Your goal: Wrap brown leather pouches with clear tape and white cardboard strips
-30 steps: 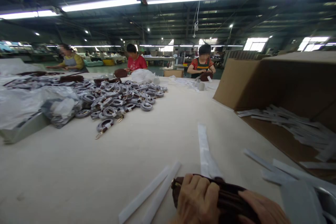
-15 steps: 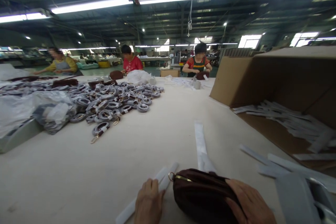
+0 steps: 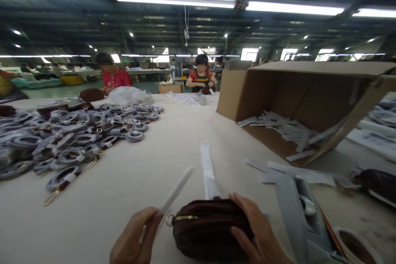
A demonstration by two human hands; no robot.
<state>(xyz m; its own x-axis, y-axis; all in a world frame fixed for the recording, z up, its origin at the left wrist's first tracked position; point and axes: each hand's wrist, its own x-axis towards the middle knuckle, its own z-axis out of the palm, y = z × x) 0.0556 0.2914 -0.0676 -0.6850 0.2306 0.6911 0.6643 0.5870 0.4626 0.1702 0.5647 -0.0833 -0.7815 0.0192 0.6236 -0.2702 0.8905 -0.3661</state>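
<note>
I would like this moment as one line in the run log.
left hand: holds narrow white strip | right hand: holds rounded dark brown zippered pouch | right of pouch: grey plastic tape dispenser

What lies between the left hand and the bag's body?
The gold ring on the bag, as the head view shows; the white strip held in the left hand slants forward beside it.
</note>
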